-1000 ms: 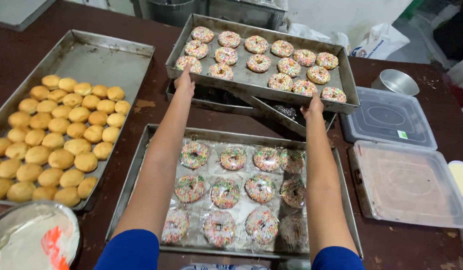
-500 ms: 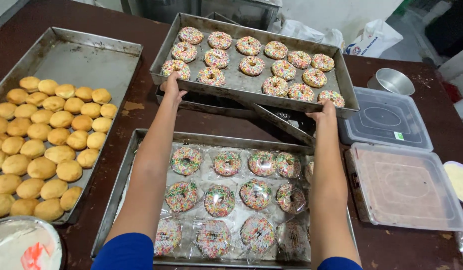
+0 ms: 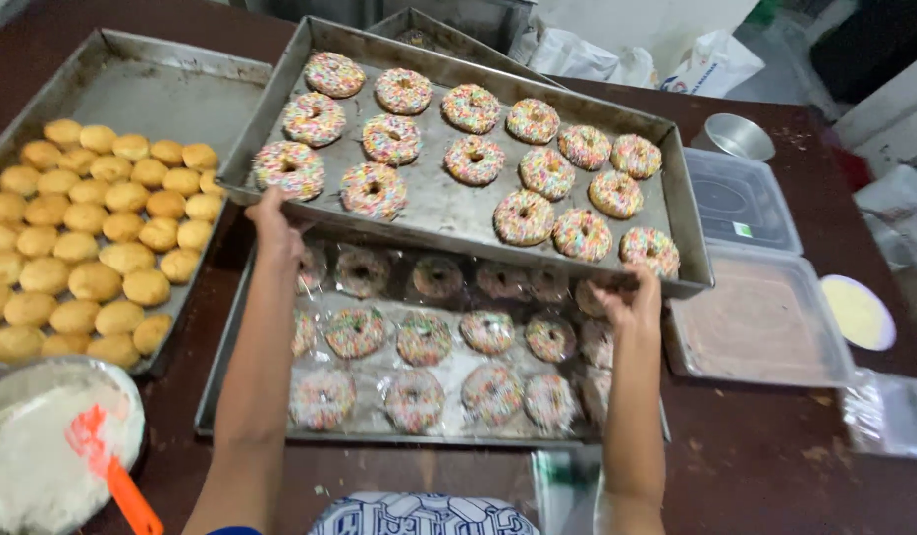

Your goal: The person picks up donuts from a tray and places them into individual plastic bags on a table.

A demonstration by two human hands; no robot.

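Both our hands grip the near long edge of a metal tray of sprinkled doughnuts [image 3: 448, 203]: our left hand [image 3: 276, 220] is closed over the rim near its left corner, our right hand [image 3: 632, 302] is closed over the rim near its right corner. We hold the tray raised and tilted, its near edge hanging over the far row of a second tray [image 3: 220, 391] lying on the dark brown table [image 3: 765, 476]. That lower tray carries more sprinkled doughnuts under a clear plastic sheet [image 3: 379, 367], and the lifted tray hides part of its far side.

On the raised tray we count three loose rows of ring doughnuts [image 3: 374, 188] with coloured sprinkles, sitting on bare, greasy metal.

To our left lies a third tray [image 3: 171, 84], its near half packed with plain golden round buns [image 3: 92, 248], its far half bare. At the lower left corner we see a round metal bowl of white cream [image 3: 32, 451] with an orange spatula [image 3: 111, 466] resting in it.

To our right, touching the covered tray's right side, sits a clear plastic box [image 3: 765, 327] with something brownish inside, and beyond it a clear plastic lid [image 3: 736, 198]. A small metal cup [image 3: 736, 137] stands farther back, and a small dish of pale yellow cream [image 3: 857, 312] lies just beside the box. White plastic bags [image 3: 617, 59] lie at the table's far edge.
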